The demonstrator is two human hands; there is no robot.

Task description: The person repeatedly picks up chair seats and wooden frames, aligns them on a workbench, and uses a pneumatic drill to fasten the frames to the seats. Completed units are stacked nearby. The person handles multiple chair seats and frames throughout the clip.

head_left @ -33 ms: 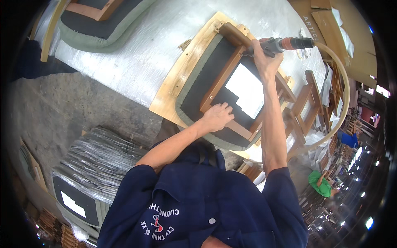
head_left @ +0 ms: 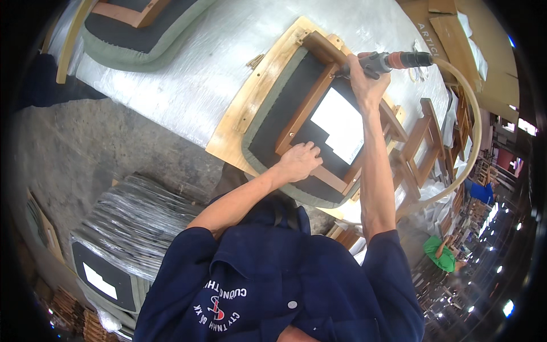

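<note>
An upturned seat cushion [head_left: 265, 114], grey-green with a black underside, lies on a light wooden board [head_left: 225, 131]. A brown wooden frame [head_left: 302, 117] sits on the cushion, with a white label [head_left: 339, 122] inside it. My right hand [head_left: 369, 82] is closed around an air screwdriver [head_left: 379, 64], whose tip end points at the frame's far corner; the bit itself is hidden. My left hand [head_left: 300, 161] is closed over the frame's near corner, its fingers curled onto the rail.
A pale hose [head_left: 476, 119] loops from the screwdriver down the right side. Several screws [head_left: 255, 61] lie beside the board on the plastic-covered table [head_left: 188, 74]. Another cushion [head_left: 128, 54] is at far left. Brown wooden frames [head_left: 424, 142] stand at right; wrapped cushions [head_left: 142, 222] are stacked at lower left.
</note>
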